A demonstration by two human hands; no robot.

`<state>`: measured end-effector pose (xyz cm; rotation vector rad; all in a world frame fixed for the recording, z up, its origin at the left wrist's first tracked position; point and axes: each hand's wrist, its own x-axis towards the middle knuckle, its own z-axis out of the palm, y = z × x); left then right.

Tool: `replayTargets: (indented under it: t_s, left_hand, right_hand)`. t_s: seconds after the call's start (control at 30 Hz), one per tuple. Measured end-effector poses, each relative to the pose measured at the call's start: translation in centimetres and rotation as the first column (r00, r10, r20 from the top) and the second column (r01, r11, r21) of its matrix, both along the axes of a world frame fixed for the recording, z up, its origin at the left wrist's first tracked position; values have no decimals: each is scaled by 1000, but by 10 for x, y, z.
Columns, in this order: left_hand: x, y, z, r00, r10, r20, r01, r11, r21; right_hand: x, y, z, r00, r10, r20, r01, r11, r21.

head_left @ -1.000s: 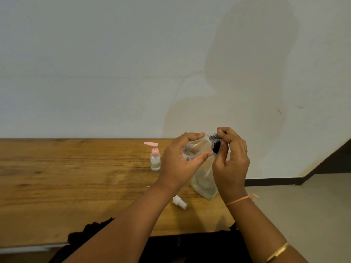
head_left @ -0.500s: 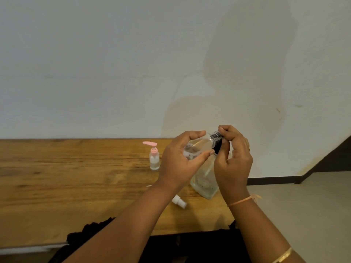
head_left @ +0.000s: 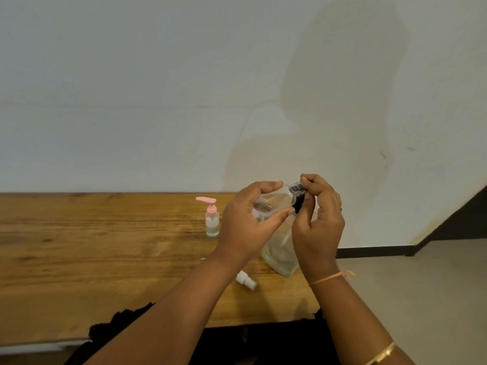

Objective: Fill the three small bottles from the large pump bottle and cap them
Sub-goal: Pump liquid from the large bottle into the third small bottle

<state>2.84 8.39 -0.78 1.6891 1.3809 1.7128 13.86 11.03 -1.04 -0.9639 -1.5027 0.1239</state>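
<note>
— What are the two hands doing?

— The left hand (head_left: 246, 222) is wrapped around a small clear bottle (head_left: 274, 202), thumb on the near side and fingers curled over the top, holding it tipped on its side above the wooden table (head_left: 105, 248). The right hand (head_left: 317, 219) is pinched shut on the black ribbed cap (head_left: 297, 192) at the bottle's mouth, fingertips bunched around it.

— Is the cap fully seated?

— I cannot tell; the fingers hide the joint between the cap and the neck.

— Where is the large bottle?

— A bigger clear bottle (head_left: 280, 255) stands on the table just below and behind the hands, toward the table's right end. Its upper part is covered by the right hand and wrist, so its top cannot be seen.

— And the other small ones?

— One small bottle with a pink pump (head_left: 212, 219) stands upright on the table, to the left of the hands and a little farther back, apart from everything else. It holds some clear liquid. Nearer the person, a small white spray top (head_left: 246, 280) lies on its side on the wood, just right of the left forearm and near the base of the large bottle.

— Anything else on the person?

— A thin orange thread (head_left: 329, 277) circles the right wrist, a gold bangle (head_left: 382, 354) sits farther up that forearm, and a ring (head_left: 340, 208) shows on one finger. Dark fabric (head_left: 118, 322) lies at the table's near edge.
</note>
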Motion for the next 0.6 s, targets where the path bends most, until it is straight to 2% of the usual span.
replayTargets:
  t_s: [0.17, 0.33, 0.6]
  left_hand:
    - [1, 2, 0, 998, -20, 58, 21, 1000, -9]
    - [-1, 4, -5, 1000, -11, 25, 12, 999, -39]
    - [2, -1, 0, 1000, -5, 8, 5, 1000, 10]
  right_hand:
    - [0, 5, 0, 1000, 7, 8, -7, 1000, -20]
    - [3, 9, -7, 998, 8, 60, -8, 1000, 3]
    - [3, 1, 0, 1000, -8, 29, 8, 1000, 2]
